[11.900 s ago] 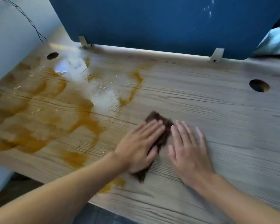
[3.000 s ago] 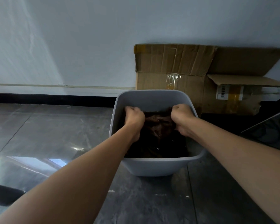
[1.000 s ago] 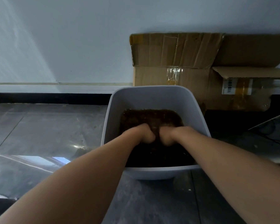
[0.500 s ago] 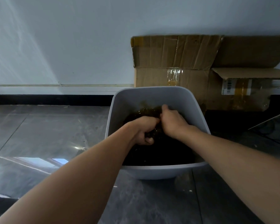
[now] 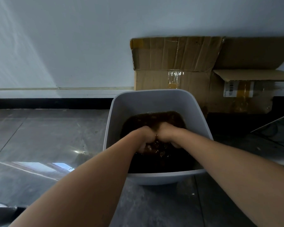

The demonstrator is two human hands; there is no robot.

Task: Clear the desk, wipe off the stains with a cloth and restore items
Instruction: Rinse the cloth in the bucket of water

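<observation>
A white plastic basin (image 5: 157, 99) stands on the grey floor and holds dark brown water. Both my hands are plunged into it, close together at the middle. My left hand (image 5: 145, 136) and my right hand (image 5: 168, 133) are curled into fists around the brown cloth (image 5: 154, 145), which is mostly under the murky water and hard to make out. The desk is out of view.
Flattened cardboard boxes (image 5: 187, 63) lean against the white wall right behind the basin. The glossy grey tiled floor (image 5: 48, 136) spreads to the left. Dark cables (image 5: 278, 133) lie on the floor at the right.
Since half a second ago my hands have dropped from above the water back down into it, again side by side, still gripping the cloth.
</observation>
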